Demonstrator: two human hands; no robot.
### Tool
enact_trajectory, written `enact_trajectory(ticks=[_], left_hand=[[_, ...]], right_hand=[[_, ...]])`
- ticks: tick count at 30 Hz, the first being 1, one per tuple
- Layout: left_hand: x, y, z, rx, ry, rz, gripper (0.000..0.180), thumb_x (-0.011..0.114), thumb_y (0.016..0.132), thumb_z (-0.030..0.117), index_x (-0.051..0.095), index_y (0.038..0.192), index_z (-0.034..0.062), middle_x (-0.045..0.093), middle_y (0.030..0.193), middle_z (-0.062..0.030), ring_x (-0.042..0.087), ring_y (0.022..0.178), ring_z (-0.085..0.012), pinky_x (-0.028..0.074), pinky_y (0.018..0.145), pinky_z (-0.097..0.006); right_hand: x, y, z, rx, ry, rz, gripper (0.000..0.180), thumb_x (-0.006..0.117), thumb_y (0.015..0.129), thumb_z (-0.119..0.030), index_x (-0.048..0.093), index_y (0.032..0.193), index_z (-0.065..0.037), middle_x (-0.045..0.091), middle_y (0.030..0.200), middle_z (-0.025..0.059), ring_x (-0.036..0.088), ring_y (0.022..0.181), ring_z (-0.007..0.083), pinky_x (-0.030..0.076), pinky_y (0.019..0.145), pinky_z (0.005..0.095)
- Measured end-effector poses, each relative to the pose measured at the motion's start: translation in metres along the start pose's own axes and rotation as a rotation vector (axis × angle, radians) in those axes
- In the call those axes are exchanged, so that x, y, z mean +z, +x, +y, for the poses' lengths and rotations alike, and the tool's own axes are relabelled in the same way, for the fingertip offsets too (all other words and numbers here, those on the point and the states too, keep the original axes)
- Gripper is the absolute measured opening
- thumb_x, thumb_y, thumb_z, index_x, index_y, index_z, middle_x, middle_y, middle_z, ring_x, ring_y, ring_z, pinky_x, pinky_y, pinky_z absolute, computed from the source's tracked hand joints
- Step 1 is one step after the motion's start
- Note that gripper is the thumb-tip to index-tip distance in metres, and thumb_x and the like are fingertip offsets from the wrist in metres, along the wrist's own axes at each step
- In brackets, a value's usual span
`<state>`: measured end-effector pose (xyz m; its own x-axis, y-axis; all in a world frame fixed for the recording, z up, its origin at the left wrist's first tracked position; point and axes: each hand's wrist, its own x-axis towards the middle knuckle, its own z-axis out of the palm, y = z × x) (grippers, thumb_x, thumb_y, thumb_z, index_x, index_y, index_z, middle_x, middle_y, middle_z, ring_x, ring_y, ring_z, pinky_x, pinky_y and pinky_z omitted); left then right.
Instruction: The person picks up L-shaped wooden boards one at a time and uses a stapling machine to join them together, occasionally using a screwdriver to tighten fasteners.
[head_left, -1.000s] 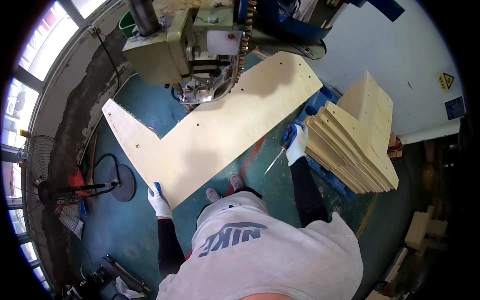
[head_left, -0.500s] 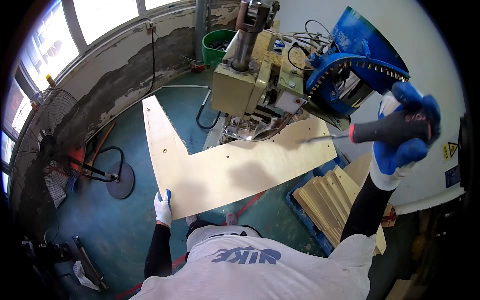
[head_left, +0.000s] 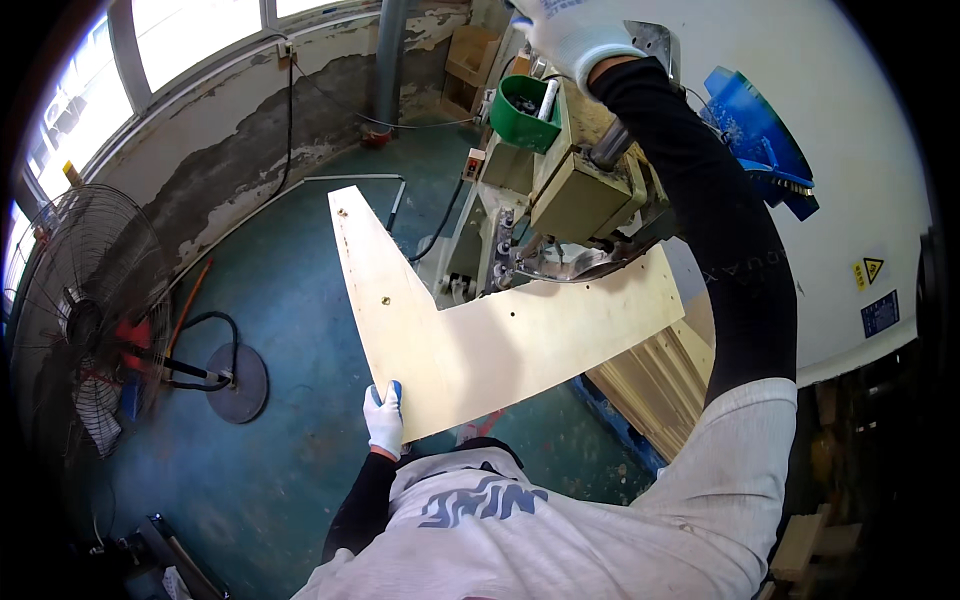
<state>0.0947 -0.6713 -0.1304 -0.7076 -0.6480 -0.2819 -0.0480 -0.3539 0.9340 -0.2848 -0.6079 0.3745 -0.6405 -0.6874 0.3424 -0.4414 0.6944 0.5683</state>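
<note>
the left hand, in a white glove with blue fingertips, grasps the near corner of a plywood board, fingers curled over its edge just in front of the person's chest. the board is l-shaped and pale, with a few small holes in it. 1 leg runs away from the person toward the window wall, the other runs off to the right. it is held roughly level above the green floor, and its far inner edge sits under the head of a beige machine, right by the shiny metal foot at the machine's base.

the right hand, also in a white glove, is raised high at the top of the view, above the machine, with its black sleeve sweeping down the right side. i cannot tell whether it is clenched or loose, since the top edge cuts off part of it and the fingers do not show clearly. it is just above a green cup mounted on the machine.

to the right, below the board, lies a stack of similar plywood pieces. a blue guard sits against the white wall behind the arm. on the left stands a floor fan with a round base, and black cables run across the floor.
</note>
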Motion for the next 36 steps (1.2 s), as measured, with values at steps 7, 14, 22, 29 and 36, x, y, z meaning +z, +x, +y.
enact_trajectory(ticks=[7, 14, 22, 29, 36], left_hand=[[-0.024, 0.015, 0.004, 0.005, -0.005, 0.025, 0.023, 0.064, 0.102, 0.021, 0.060, 0.104, -0.0018, 0.065, 0.092, -0.0037, 0.056, 0.079, -0.0101, 0.047, 0.070, -0.028], [-0.025, 0.022, 0.013, 0.005, 0.025, 0.033, 0.023, 0.062, 0.103, 0.020, 0.060, 0.106, -0.0027, 0.064, 0.093, -0.0036, 0.055, 0.078, -0.0096, 0.047, 0.069, -0.028], [-0.031, 0.017, 0.010, -0.055, 0.080, 0.023, 0.022, 0.062, 0.103, 0.021, 0.061, 0.108, -0.0008, 0.063, 0.093, -0.0003, 0.053, 0.077, -0.0063, 0.045, 0.067, -0.024], [-0.033, 0.021, 0.030, -0.026, 0.110, -0.020, 0.022, 0.060, 0.104, 0.019, 0.061, 0.112, -0.0008, 0.067, 0.106, -0.0029, 0.061, 0.093, -0.0090, 0.050, 0.083, -0.026], [-0.016, -0.011, 0.067, 0.023, 0.195, 0.029, 0.021, 0.063, 0.103, 0.021, 0.063, 0.104, 0.0008, 0.066, 0.092, 0.0003, 0.058, 0.080, -0.0058, 0.049, 0.072, -0.025]], right_hand=[[0.029, 0.007, -0.060, -0.187, 0.115, -0.380, 0.035, 0.046, 0.103, -0.030, 0.066, 0.122, -0.008, 0.067, 0.121, 0.0209, 0.065, 0.109, 0.0387, 0.051, 0.095, 0.0462], [-0.010, -0.041, -0.071, -0.264, 0.482, 0.323, 0.040, 0.056, 0.100, -0.037, 0.064, 0.128, -0.010, 0.072, 0.117, 0.0150, 0.072, 0.095, 0.0341, 0.059, 0.085, 0.0417], [0.096, -0.332, -0.067, 0.274, 1.055, 0.914, 0.038, 0.063, 0.091, -0.001, 0.049, 0.127, 0.000, 0.053, 0.132, 0.0211, 0.058, 0.117, 0.0290, 0.052, 0.098, 0.0363], [0.259, -0.488, -0.138, 1.738, 1.837, 0.512, 0.070, 0.072, 0.096, -0.034, 0.035, 0.148, -0.003, 0.048, 0.145, 0.0110, 0.051, 0.132, 0.0221, 0.046, 0.109, 0.0398], [0.308, -0.489, -0.168, 1.485, 2.776, 0.158, 0.050, 0.058, 0.104, -0.036, 0.050, 0.142, -0.004, 0.061, 0.137, 0.0097, 0.060, 0.123, 0.0269, 0.050, 0.105, 0.0428]])
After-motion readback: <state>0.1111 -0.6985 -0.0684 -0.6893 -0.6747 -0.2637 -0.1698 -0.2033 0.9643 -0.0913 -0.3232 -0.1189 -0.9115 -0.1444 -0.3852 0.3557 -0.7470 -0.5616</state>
